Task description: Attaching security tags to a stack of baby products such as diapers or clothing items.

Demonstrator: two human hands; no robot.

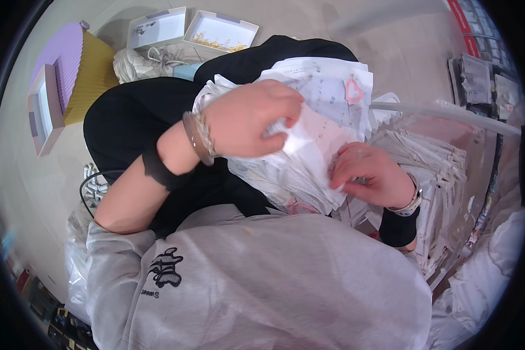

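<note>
My left hand (256,120), slightly blurred, hovers over the upper left of a pink-and-white card or packet (319,127). Its thumb and curled fingers are apart, and I see nothing gripped between them. My right hand (369,175) pinches the lower right edge of that card, its fingertips partly hiding what is there. Beneath lies a fanned pile of white printed packets (284,179) across my lap. A pink heart-shaped piece (354,91) shows on the packet at the upper right of the pile.
To my right stands a clear bin (468,118) with several white packets (437,153). Ahead, one open box (159,28) holds small dark pieces; another box (221,30) holds gold-coloured pieces. A purple-and-yellow ribbed container (78,70) and a shallow box (48,113) are at left.
</note>
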